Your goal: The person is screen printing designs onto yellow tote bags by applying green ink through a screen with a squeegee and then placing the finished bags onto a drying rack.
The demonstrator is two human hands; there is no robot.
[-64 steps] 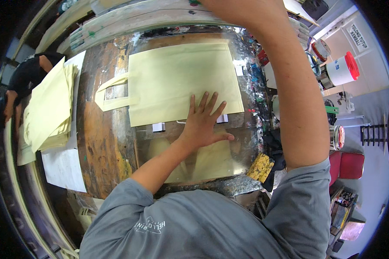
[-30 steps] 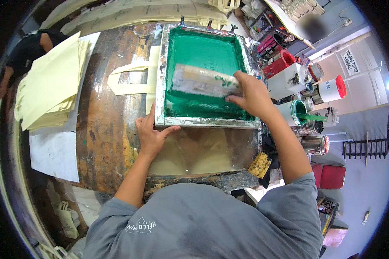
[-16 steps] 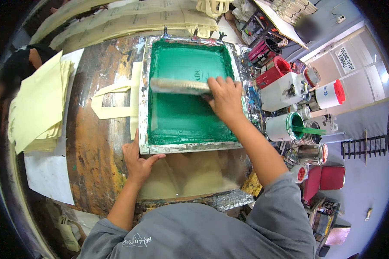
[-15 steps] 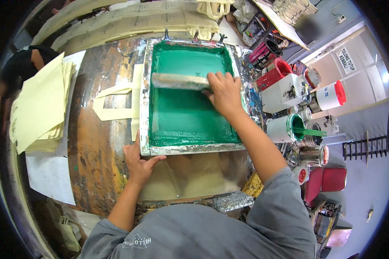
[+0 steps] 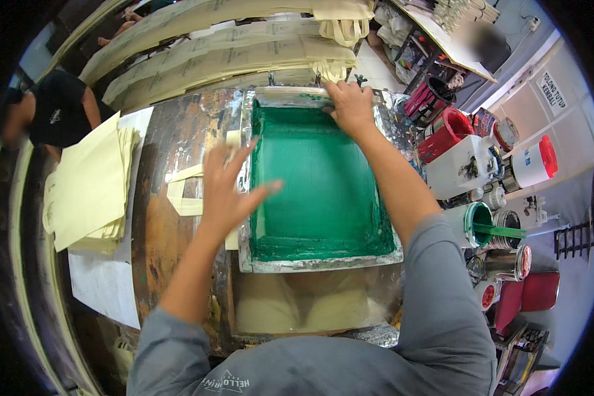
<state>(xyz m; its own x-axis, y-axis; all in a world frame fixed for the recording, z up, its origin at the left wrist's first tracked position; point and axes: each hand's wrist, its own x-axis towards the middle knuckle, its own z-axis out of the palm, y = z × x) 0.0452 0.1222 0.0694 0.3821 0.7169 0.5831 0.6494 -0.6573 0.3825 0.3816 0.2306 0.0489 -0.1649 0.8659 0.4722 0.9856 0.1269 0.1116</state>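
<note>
A silk-screen printing frame point(image 5: 323, 265) lies on the worktable, its mesh point(image 5: 313, 191) coated with green ink. At the frame's far end my right hand point(image 5: 351, 109) is closed round the right end of a squeegee point(image 5: 290, 98), whose pale bar lies along the far rim. My left hand point(image 5: 228, 191) is open, fingers spread and slightly blurred, over the frame's left edge and holding nothing. Under that edge a pale yellow fabric bag point(image 5: 186, 191) pokes out, its handle loop showing; the frame hides the rest.
A stack of pale yellow bags point(image 5: 89, 188) lies on the left. Paint cans and tubs, including one with a green stick point(image 5: 501, 231), line the right. Hinge clamps point(image 5: 318, 79) stand at the frame's far end. Beyond are racks of bags point(image 5: 211, 56) and a person in black point(image 5: 63, 109).
My right hand has moved the squeegee from mid-mesh to the far end. My left hand has let go of the frame's near left corner and risen over its left edge. The view has shifted.
</note>
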